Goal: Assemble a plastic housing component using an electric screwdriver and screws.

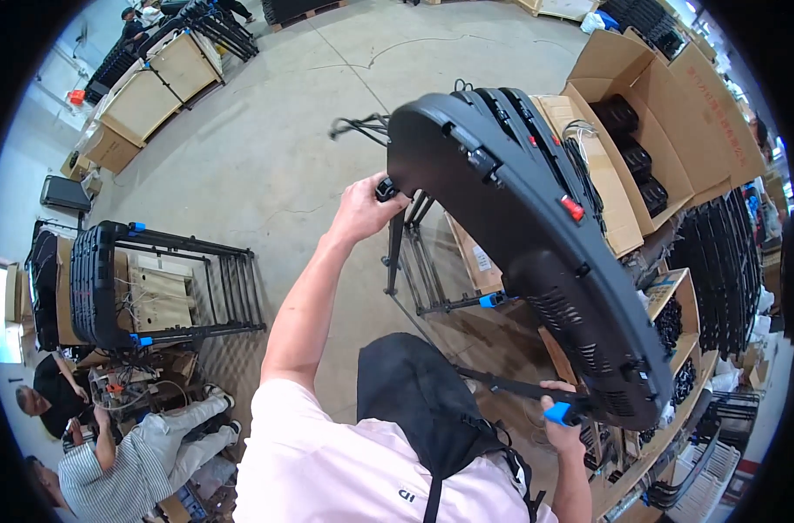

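Observation:
A large black moulded housing (502, 227) with vent slots and a red clip (572, 207) stands tilted in front of me, to the right. Black tubes join it at both ends. My left hand (368, 209) is closed around the tube near its far end. Lower right, my right hand (561, 423) grips the other black tube (515, 385) close to a blue clip (556, 413), just beside the housing's near end. Loose dark cables (358, 128) stick out beyond the far end. The housing hides part of the bench behind it.
A cardboard box (580, 65) holding black parts stands at the right, above wooden shelving (686, 318). Stacked black frames (166, 244) with blue clips are at the left. Two people (122, 466) sit lower left. Wooden crates (140, 113) stand at the far left.

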`<state>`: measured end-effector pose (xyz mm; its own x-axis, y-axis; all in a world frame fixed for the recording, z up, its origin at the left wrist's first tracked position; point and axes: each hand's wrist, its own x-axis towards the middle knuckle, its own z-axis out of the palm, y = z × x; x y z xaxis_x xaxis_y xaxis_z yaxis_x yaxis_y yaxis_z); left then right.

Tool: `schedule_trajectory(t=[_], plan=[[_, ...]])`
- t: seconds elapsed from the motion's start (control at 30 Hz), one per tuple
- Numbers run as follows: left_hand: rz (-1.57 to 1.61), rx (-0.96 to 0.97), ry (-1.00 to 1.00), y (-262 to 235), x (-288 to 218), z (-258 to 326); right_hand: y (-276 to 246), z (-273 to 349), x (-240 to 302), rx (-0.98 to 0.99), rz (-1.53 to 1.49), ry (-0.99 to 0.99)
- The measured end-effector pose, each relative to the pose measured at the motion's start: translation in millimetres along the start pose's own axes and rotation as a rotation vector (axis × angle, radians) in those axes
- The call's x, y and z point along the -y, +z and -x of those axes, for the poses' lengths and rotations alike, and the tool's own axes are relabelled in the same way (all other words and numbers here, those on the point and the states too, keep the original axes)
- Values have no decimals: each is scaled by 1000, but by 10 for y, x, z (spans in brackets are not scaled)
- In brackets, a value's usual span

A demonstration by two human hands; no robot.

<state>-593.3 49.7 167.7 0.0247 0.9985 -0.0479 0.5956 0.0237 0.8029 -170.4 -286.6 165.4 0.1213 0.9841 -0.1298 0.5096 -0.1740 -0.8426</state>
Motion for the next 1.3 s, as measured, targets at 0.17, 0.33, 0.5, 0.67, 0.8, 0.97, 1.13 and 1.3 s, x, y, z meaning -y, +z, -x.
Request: schedule_trajectory(t=[0.17,0.33,0.5,0.67,0.8,0.97,1.13,1.3], plan=[[60,134,-121,33,330,-358,636,-175,-389,71,25,-68],[57,139,-85,266,885,-891,1463,-390,-946,65,129,-221],[114,201,-62,670,1211,-1587,2165,-601,-1664,-11,66,-163],[139,116,-50,611,1773,-2034,2512,-912,-1317,135,275,76],[129,72,-24,1010,1473,-2230,2246,-1200,-1170,82,236,-7],[67,-103,-45,1254,1506,-2080,2007,-1452,-738,110,467,43],[539,-82,-410,2146,1629,-926,1530,-1088,-946,216,521,310],[1162,184,-774,2746,1547,301,1381,-437,-1397,320,468,517]])
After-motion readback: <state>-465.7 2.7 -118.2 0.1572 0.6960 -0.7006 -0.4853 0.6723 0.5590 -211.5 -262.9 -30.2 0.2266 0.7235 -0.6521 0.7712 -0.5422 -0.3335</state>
